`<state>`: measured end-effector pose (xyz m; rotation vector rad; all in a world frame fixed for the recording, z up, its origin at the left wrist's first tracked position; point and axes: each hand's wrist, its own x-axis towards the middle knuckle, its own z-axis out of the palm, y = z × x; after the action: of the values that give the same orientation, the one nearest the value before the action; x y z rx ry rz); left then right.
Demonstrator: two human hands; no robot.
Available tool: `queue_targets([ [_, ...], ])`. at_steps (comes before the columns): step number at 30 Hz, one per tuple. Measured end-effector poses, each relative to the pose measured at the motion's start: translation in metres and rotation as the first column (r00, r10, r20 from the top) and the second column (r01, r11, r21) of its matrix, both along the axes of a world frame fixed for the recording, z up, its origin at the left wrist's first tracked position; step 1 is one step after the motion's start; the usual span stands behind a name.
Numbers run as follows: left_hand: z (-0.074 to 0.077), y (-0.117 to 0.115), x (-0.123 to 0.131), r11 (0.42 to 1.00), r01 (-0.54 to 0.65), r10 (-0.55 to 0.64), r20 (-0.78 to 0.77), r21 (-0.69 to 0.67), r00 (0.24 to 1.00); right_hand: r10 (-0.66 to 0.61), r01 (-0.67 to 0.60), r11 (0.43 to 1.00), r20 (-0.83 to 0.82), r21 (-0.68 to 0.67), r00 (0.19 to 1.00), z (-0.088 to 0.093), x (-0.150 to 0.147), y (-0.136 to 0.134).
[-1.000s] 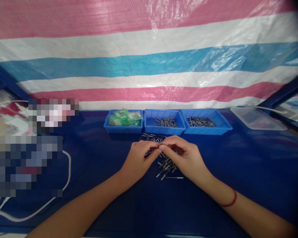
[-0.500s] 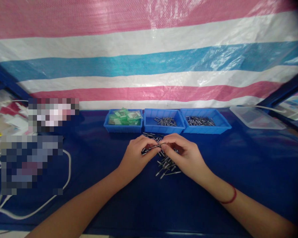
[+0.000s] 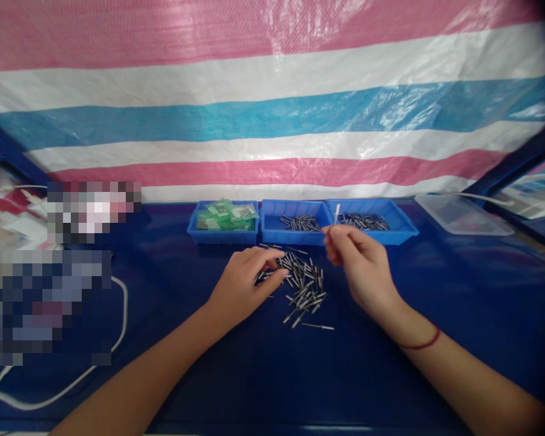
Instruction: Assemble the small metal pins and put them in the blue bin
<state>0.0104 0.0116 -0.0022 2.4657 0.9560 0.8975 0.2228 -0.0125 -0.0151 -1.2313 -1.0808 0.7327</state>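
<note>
There are two hands (image 3: 245, 275), three bins (image 3: 290, 237), one tabletop rivet pile (image 3: 305, 280).

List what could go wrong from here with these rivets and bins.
The blind rivet pinched in the right hand could slip; it appears near where the middle blue bin and right blue bin meet, so it might drop into the wrong one. The left hand, open beside the loose rivet pile, may nudge rivets across the table.

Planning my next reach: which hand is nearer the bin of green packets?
Left: the left hand is in front of the bin, slightly rightward; the right hand is farther right, near the rightmost bin.
</note>
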Motion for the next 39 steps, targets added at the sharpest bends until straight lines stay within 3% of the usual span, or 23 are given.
queue_targets([
  [3,0.000,-0.003,-0.001,0.986,0.159,-0.151,-0.152,0.047,0.977,-0.102,0.090,0.995,-0.314,-0.051,0.944,0.004,0.013,0.009],
  [6,-0.004,-0.013,0.003,0.943,0.323,-0.289,-0.283,0.082,0.915,-0.109,0.074,0.992,-0.386,-0.104,0.916,0.009,0.017,0.011],
  [9,-0.013,-0.023,0.010,0.909,0.400,-0.334,-0.368,0.120,0.868,-0.056,0.001,0.990,-0.385,-0.143,0.921,0.011,0.010,0.007],
  [16,-0.029,-0.020,0.015,0.928,0.332,-0.240,-0.409,0.170,0.880,0.092,-0.126,0.976,-0.188,-0.179,0.978,0.007,-0.002,-0.003],
  [20,-0.025,-0.017,0.012,0.949,0.282,-0.196,-0.430,0.144,0.881,0.155,-0.148,0.971,0.024,-0.190,0.988,0.003,-0.001,-0.006],
  [26,-0.019,-0.014,0.008,0.962,0.226,-0.133,-0.458,0.155,0.879,0.265,-0.212,0.955,0.276,-0.206,0.924,0.003,-0.003,-0.011],
  [31,-0.020,-0.009,0.006,0.980,0.148,-0.098,-0.324,0.133,0.941,0.305,-0.256,0.951,0.390,-0.171,0.869,0.001,-0.007,-0.013],
  [35,-0.016,-0.008,0.008,0.998,0.037,-0.038,-0.007,-0.043,0.999,0.405,-0.359,0.914,0.404,-0.188,0.820,-0.001,-0.012,-0.016],
  [39,-0.012,-0.012,0.012,0.980,0.007,0.017,0.121,-0.198,0.992,0.425,-0.385,0.904,0.324,-0.184,0.845,0.000,-0.018,-0.019],
])
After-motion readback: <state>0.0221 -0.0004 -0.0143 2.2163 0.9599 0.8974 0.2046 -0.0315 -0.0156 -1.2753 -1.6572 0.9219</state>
